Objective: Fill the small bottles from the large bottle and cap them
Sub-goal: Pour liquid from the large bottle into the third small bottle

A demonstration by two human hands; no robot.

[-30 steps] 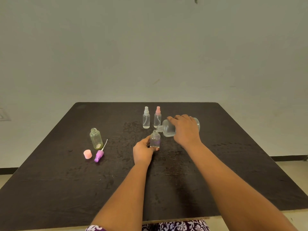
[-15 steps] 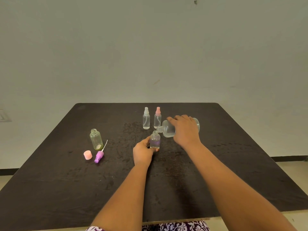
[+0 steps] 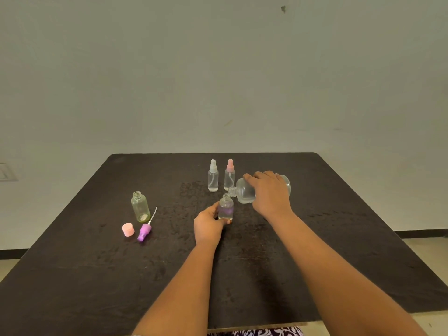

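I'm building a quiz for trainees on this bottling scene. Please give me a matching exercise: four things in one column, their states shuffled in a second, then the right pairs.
Things
1. large clear glass bottle
2. small clear bottle in the grip of the left hand
3. small greenish open-necked bottle
4. purple spray cap with a dip tube

States
A. lying on the dark table
B. tipped sideways, held by the right hand
C. standing alone, unheld
D. upright, mouth just below another bottle's mouth

Pairs: 1-B; 2-D; 3-C; 4-A
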